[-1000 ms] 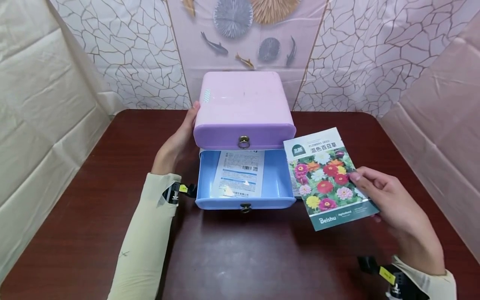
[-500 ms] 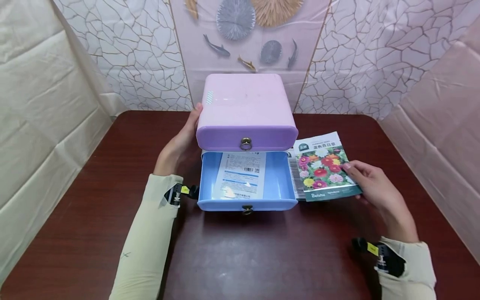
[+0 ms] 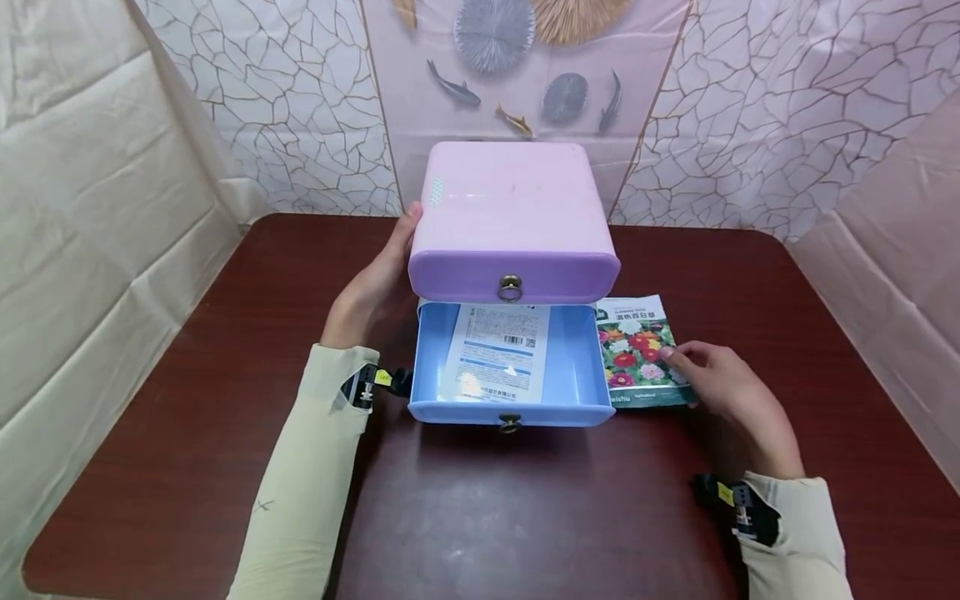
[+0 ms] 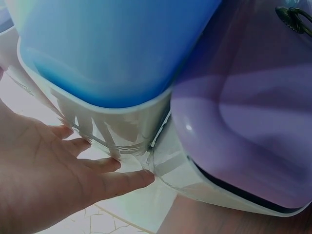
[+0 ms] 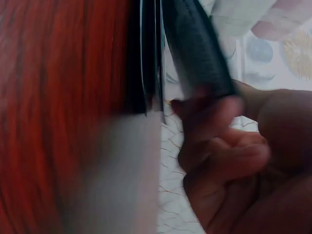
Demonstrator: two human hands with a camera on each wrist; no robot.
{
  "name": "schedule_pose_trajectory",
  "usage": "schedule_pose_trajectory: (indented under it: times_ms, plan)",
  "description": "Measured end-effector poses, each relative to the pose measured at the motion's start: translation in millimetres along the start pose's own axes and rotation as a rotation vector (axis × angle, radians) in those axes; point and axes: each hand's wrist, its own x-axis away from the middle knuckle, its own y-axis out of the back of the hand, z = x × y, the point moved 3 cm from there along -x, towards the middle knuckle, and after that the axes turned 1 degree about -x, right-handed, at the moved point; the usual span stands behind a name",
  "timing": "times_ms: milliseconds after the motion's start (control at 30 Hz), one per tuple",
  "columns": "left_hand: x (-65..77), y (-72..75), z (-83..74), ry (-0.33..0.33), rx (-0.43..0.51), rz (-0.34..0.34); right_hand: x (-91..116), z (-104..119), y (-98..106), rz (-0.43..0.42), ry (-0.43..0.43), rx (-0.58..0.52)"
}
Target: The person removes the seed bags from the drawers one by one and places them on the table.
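A small two-tier drawer box [image 3: 517, 200] with a pink top and purple upper drawer front stands on the table. Its lower blue drawer [image 3: 577, 362] is pulled out, and a white printed packet [image 3: 498, 358] lies inside, text side up. My left hand [image 3: 372, 283] rests against the box's left side; in the left wrist view its fingers [image 4: 122, 184] are straight, tips on the pale casing. To the right of the drawer, my right hand [image 3: 738, 404] pinches the lower right edge of a flower seed packet [image 3: 641, 354]. The box covers that packet's left edge.
In the right wrist view, thin dark edges of other packets [image 5: 151, 63] show beside the held one, close to the tabletop. A brown wooden table [image 3: 480, 517] extends around the box. A patterned cloth [image 3: 300, 108] hangs behind it, with pale cloth at both sides.
My right hand has lowered the flower seed packet and moved it left, against the right side of the box. My left hand stays on the box; the head view has shifted slightly.
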Motion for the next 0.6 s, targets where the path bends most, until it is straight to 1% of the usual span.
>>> schedule_pose_trajectory:
  times_ms: [100,233,300,467,533,600]
  plan:
    - [0.7,1.3,-3.3,0.005,-0.014,-0.012,5.7,3.7,0.3,0.006,-0.017,0.089]
    - [2.3,4.2,-4.7,0.015,-0.025,-0.044,11.4,8.7,1.2,-0.003,-0.028,0.142]
    - [2.6,4.4,-3.9,0.025,-0.01,-0.04,13.6,10.7,1.3,-0.007,-0.017,0.147]
    - [0.7,1.6,-0.6,0.038,0.012,-0.003,20.2,10.1,2.0,-0.01,0.001,0.144]
    - [0.1,0.9,0.3,0.038,0.007,-0.005,21.9,9.8,2.7,-0.021,0.0,0.141]
    - [0.1,1.3,0.8,0.042,0.004,-0.015,22.9,11.1,3.6,-0.049,0.014,0.136]
